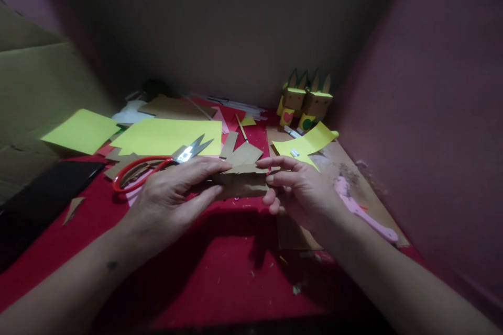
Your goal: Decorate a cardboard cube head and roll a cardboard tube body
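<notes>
Both my hands hold one piece of brown cardboard [240,182] just above the red table [220,267]. My left hand [173,196] grips its left end, thumb on top and fingers underneath. My right hand [301,188] pinches the right end with its fingers curled round the edge. The piece looks folded or layered, with a ragged top edge.
Red-handled scissors [157,165] lie just behind my left hand. Yellow paper sheets [168,136], cardboard scraps [243,154] and a pink tool [365,212] lie around. Two small cardboard figures [304,102] stand at the back right. A black object [43,193] lies at the left.
</notes>
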{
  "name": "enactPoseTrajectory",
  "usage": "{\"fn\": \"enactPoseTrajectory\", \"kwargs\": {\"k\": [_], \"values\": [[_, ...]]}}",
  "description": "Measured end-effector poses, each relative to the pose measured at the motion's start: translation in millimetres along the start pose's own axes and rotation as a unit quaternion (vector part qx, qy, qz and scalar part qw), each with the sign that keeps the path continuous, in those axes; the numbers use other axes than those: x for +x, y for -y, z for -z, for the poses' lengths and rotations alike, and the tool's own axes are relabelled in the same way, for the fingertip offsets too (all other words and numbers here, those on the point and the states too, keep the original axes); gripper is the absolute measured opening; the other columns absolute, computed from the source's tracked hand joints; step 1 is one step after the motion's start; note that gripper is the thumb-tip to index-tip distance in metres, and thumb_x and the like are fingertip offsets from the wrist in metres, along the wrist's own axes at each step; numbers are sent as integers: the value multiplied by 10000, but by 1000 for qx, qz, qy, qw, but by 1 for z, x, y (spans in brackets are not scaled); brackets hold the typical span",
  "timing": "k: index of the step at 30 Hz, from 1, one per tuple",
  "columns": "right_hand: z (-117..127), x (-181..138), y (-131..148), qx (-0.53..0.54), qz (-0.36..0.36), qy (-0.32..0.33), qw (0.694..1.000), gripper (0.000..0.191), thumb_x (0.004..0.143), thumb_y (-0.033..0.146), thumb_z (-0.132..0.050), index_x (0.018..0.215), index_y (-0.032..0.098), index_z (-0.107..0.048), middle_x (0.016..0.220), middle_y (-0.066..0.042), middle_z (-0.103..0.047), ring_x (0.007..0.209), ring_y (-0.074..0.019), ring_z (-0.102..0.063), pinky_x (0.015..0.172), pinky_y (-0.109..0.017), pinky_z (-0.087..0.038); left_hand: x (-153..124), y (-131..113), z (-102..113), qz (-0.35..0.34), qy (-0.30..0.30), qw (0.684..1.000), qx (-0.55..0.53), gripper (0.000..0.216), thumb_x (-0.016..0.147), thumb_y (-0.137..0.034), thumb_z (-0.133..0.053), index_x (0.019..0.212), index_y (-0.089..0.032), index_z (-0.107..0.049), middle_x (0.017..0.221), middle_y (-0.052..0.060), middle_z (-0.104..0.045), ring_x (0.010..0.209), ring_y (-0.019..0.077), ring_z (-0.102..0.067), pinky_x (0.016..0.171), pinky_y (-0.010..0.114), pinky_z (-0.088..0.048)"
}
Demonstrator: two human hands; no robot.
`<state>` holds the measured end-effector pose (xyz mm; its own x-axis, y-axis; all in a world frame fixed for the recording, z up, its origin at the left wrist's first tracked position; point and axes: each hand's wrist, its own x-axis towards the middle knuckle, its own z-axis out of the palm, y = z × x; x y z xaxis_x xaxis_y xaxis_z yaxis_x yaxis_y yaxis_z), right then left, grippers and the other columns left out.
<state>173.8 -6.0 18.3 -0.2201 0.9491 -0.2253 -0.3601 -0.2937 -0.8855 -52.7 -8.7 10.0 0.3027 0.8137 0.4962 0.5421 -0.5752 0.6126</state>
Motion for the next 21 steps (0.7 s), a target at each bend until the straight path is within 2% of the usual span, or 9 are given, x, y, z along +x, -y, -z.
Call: {"fn": "enactPoseTrajectory", "kwargs": {"k": [7, 11, 14, 16, 18, 21], "values": [[0, 0, -1, -6, 7, 0, 1000, 250, 674, 69, -636, 899, 158, -703, 474, 32, -638, 374, -134, -640, 357, -168, -501, -3, 6, 0, -77, 2, 996, 48, 301, 942, -298, -639, 1233, -310, -716, 1273, 13, -739, 1164, 253, -704, 1051, 389, -568], [-1, -2, 3, -9, -3, 7, 1000, 310, 632, 94, -615, 922, 141, -715, 493, 5, -657, 401, -146, -650, 386, -192, -531, -5, 13, 1, -112, 4, 993, 44, 383, 943, -243, -650, 1306, -364, -669, 1316, -19, -711, 1192, 236, -686, 1087, 368, -541], [-3, -3, 4, 3, -1, -7, 1000, 234, 668, 171, -672, 898, 143, -701, 517, 21, -635, 396, -148, -637, 357, -215, -531, -6, 17, 0, -127, 10, 991, 46, 444, 940, -206, -647, 1343, -393, -636, 1335, -29, -696, 1183, 221, -689, 1053, 338, -558], [-5, -3, 3, 0, 4, -28, 1000, 192, 704, 241, -768, 851, 171, -666, 528, 53, -613, 378, -137, -624, 322, -205, -504, -6, 16, -1, -129, 14, 990, 45, 445, 941, -194, -639, 1341, -390, -636, 1349, -25, -688, 1183, 216, -688, 1019, 320, -574], [-8, -3, 2, -11, 2, -39, 999, 246, 694, 262, -834, 819, 192, -634, 532, 71, -609, 370, -127, -620, 306, -184, -477, -5, 13, -1, -121, 12, 992, 35, 404, 941, -203, -640, 1308, -369, -663, 1339, -17, -697, 1179, 217, -690, 1016, 323, -574], [-9, -2, 1, -19, 1, -40, 999, 256, 659, 208, -842, 799, 189, -628, 561, 57, -647, 354, -112, -601, 295, -172, -459, -3, 6, -1, -61, -1, 998, -5, 293, 920, -254, -675, 1200, -323, -732, 1231, -9, -753, 1139, 227, -705, 1043, 353, -562]]}}
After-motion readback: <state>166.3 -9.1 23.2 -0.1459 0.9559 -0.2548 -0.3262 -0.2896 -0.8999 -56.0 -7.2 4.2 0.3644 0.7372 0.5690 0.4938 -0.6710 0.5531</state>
